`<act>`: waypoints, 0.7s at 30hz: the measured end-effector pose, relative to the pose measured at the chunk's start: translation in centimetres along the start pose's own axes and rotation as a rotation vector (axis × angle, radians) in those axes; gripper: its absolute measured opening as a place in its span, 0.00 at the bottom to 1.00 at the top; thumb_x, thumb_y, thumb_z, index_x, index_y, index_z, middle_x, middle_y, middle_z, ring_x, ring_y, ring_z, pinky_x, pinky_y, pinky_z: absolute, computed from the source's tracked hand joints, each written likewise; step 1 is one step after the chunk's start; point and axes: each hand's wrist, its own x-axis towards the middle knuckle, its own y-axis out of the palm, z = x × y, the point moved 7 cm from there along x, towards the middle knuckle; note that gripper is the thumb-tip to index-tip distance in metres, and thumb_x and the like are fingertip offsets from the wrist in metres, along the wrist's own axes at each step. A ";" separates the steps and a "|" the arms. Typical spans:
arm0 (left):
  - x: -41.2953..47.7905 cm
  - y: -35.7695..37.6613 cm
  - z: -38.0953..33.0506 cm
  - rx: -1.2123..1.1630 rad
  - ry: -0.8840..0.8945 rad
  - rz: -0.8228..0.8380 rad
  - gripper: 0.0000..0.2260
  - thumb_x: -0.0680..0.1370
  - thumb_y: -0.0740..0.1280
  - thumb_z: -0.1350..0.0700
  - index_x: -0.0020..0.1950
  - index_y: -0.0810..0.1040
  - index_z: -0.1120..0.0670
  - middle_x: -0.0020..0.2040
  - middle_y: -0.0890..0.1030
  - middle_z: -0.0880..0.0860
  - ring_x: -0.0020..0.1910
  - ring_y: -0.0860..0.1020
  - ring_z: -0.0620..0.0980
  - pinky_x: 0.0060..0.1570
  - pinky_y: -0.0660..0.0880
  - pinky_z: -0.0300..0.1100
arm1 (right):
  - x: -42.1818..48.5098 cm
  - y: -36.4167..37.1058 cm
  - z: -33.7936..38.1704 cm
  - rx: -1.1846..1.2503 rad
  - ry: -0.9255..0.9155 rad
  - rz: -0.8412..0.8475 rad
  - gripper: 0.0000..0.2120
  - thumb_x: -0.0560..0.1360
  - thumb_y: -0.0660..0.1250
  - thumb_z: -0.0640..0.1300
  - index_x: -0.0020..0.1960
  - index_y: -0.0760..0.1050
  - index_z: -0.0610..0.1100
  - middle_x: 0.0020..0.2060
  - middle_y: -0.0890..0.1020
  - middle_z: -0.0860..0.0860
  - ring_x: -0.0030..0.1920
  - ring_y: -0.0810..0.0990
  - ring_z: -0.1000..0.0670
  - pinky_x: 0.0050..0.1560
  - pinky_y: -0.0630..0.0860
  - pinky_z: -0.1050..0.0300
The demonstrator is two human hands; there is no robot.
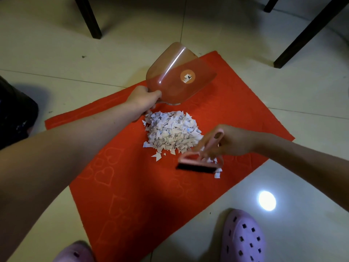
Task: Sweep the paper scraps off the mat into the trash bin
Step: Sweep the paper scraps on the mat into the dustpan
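A red mat (pixel 143 190) with embossed hearts lies on the tiled floor. A heap of white paper scraps (pixel 171 132) sits near its middle, with a few loose scraps (pixel 217 173) toward the near right. My left hand (pixel 143 99) grips a translucent pink dustpan (pixel 179 76), tilted up just beyond the heap. My right hand (pixel 226 141) holds a small pink brush (pixel 198 163) with dark bristles, low on the mat at the heap's near right side. The brush is blurred.
Dark furniture legs (pixel 88 17) (pixel 309 33) stand on the floor beyond the mat. A dark bag-like shape (pixel 15 114) sits at the left edge. My purple clogs (pixel 243 237) (pixel 75 252) rest at the mat's near side.
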 end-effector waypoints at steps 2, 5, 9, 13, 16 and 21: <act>-0.1 0.4 -0.2 -0.004 0.008 0.012 0.09 0.75 0.65 0.54 0.37 0.71 0.55 0.29 0.73 0.52 0.23 0.67 0.48 0.26 0.64 0.39 | -0.5 2.0 -1.3 -0.015 0.076 0.159 0.11 0.75 0.68 0.38 0.53 0.80 0.52 0.44 0.84 0.56 0.43 0.83 0.54 0.41 0.78 0.63; -0.1 0.7 -0.4 -0.007 0.014 0.019 0.09 0.76 0.64 0.55 0.37 0.71 0.56 0.29 0.73 0.52 0.23 0.66 0.48 0.26 0.64 0.39 | -0.6 2.4 -3.1 -0.090 0.173 0.211 0.11 0.75 0.68 0.38 0.55 0.80 0.48 0.44 0.83 0.58 0.43 0.82 0.59 0.41 0.76 0.68; -0.1 0.6 -0.2 -0.015 0.005 0.020 0.09 0.76 0.64 0.55 0.38 0.71 0.55 0.29 0.73 0.52 0.23 0.66 0.48 0.26 0.64 0.39 | 0.0 -0.2 -3.1 -0.230 0.140 0.083 0.07 0.76 0.68 0.43 0.52 0.81 0.50 0.44 0.84 0.56 0.44 0.82 0.57 0.42 0.80 0.57; 0.0 0.6 0.0 -0.003 -0.004 0.022 0.08 0.76 0.64 0.55 0.39 0.72 0.55 0.30 0.73 0.52 0.22 0.67 0.47 0.23 0.64 0.38 | 0.2 -3.4 -0.2 -0.202 -0.052 -0.203 0.11 0.73 0.71 0.44 0.55 0.82 0.46 0.50 0.82 0.62 0.48 0.81 0.64 0.45 0.78 0.66; 0.1 0.6 0.2 -0.006 -0.012 0.023 0.07 0.76 0.64 0.55 0.40 0.71 0.56 0.30 0.73 0.52 0.22 0.67 0.47 0.23 0.64 0.38 | 0.0 -4.4 1.5 -0.125 -0.141 -0.362 0.13 0.72 0.71 0.42 0.56 0.81 0.41 0.48 0.81 0.61 0.46 0.82 0.64 0.42 0.75 0.70; 0.2 0.6 0.1 -0.027 -0.003 0.032 0.07 0.76 0.64 0.55 0.40 0.72 0.56 0.30 0.73 0.52 0.22 0.67 0.48 0.25 0.64 0.39 | -1.2 -5.4 0.7 0.143 -0.122 -0.663 0.12 0.75 0.68 0.39 0.57 0.76 0.49 0.37 0.83 0.55 0.35 0.81 0.57 0.35 0.77 0.62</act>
